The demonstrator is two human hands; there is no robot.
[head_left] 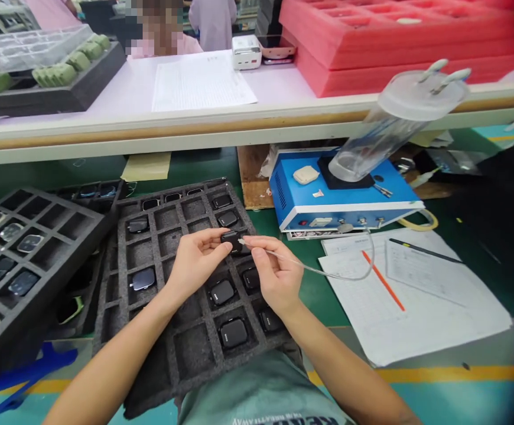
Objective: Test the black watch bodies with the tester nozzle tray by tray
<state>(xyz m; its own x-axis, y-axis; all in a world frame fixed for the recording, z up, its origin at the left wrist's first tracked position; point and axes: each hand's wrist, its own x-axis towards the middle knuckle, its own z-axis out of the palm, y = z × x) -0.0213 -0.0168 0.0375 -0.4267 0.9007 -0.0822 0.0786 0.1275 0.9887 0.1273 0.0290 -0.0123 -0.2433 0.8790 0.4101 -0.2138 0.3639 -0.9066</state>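
My left hand (pixel 199 257) grips a black smartwatch body (pixel 234 241) between thumb and fingers, just above the foam tray. Pinched in my right hand (pixel 279 268) is the end of a thin clear tube (pixel 314 271), its tip at the edge of the watch body. From there the tube loops right and up to the front of a blue machine (pixel 341 203). Beneath both hands lies the dark grey foam tray (pixel 192 342), where several black watch bodies (pixel 233 334) sit in compartments. Whether the tip touches the watch is too small to tell.
A second foam tray (pixel 80 236) with watch faces leans at the left. Printed sheets (pixel 452 330) with an orange stick (pixel 383 280) lie at right. A clear cylinder (pixel 385 136) stands on the machine. Red foam trays (pixel 328 71) rest on the shelf (pixel 119 133) ahead; people are beyond.
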